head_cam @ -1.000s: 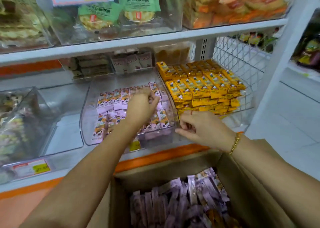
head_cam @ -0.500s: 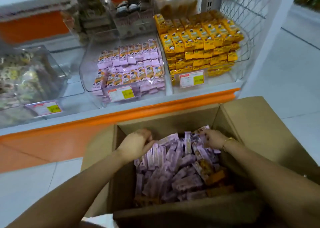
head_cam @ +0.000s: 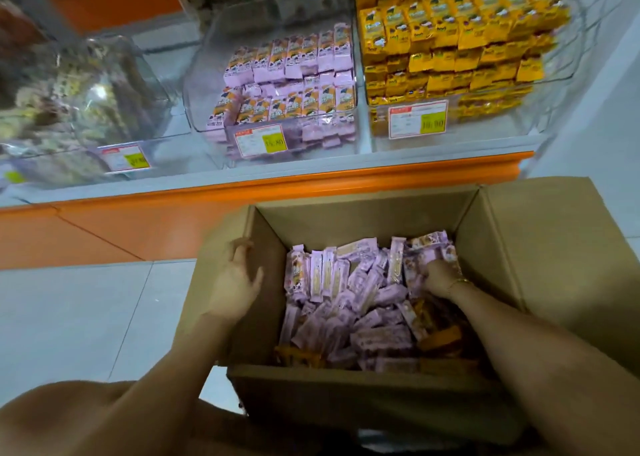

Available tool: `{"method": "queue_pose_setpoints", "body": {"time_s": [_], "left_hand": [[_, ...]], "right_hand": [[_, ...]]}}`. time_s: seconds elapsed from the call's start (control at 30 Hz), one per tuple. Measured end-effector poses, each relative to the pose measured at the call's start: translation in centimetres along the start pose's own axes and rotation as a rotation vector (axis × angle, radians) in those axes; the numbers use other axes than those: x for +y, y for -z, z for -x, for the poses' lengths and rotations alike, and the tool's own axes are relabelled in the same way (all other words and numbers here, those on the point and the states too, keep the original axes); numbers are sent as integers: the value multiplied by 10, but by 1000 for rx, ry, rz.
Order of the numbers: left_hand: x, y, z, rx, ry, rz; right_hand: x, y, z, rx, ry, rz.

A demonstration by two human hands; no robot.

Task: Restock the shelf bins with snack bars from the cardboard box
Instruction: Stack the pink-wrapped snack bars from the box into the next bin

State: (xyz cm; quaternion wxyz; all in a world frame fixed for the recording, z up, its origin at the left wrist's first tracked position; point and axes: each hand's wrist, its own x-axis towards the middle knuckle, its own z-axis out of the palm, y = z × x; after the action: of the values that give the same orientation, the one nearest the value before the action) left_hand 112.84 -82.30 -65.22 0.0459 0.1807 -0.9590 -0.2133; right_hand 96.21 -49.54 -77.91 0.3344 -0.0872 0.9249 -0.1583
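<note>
1. The snack bars [head_cam: 363, 303], in purple wrappers, lie in a loose heap inside the cardboard box [head_cam: 363, 220]. Most of them point their long axis from the near wall toward the far wall. A row at the left of the heap stands nearly on end.
2. The right hand [head_cam: 438, 279] is the nearer one. It is among the bars at the far right of the heap, with the fingers pushed down between the wrappers. The fingertips are hidden, so I cannot tell if they grip any bar.
3. The left hand [head_cam: 235, 282] does not touch the bars. It rests on the left wall of the box, fingers loosely spread and rather straight, thumb toward the inside. I judge that it steadies the box.
4. The target bin [head_cam: 204, 75] is clear plastic and partly filled with the same purple bars. It sits on the shelf [head_cam: 346, 165] beyond the far wall of the box, ahead and a little left of the right hand. So the coming move should go up, forward and slightly leftward.
5. Just beside it on the right is the bin of yellow packs [head_cam: 450, 47], which looks full.
</note>
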Motion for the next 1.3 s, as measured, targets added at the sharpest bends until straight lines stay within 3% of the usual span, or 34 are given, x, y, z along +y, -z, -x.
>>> {"method": "queue_pose_setpoints", "body": {"time_s": [0.13, 0.33, 0.5, 0.77, 1.0, 1.3], "left_hand": [[4, -8, -2, 50, 79, 39], [6, -11, -6, 71, 79, 45], [6, -2, -5, 35, 19, -35], [12, 2, -5, 32, 52, -33], [18, 10, 0, 21, 77, -70], [7, 9, 4, 7, 178, -64]], "right_hand": [[-10, 16, -15, 158, -4, -416], [-22, 8, -35, 149, -60, -730], [-35, -16, -47, 53, -117, -725], [-51, -28, -51, 90, -159, -498], [-60, -37, -40, -42, -236, -328], [-67, -61, -26, 26, -164, -552]]}}
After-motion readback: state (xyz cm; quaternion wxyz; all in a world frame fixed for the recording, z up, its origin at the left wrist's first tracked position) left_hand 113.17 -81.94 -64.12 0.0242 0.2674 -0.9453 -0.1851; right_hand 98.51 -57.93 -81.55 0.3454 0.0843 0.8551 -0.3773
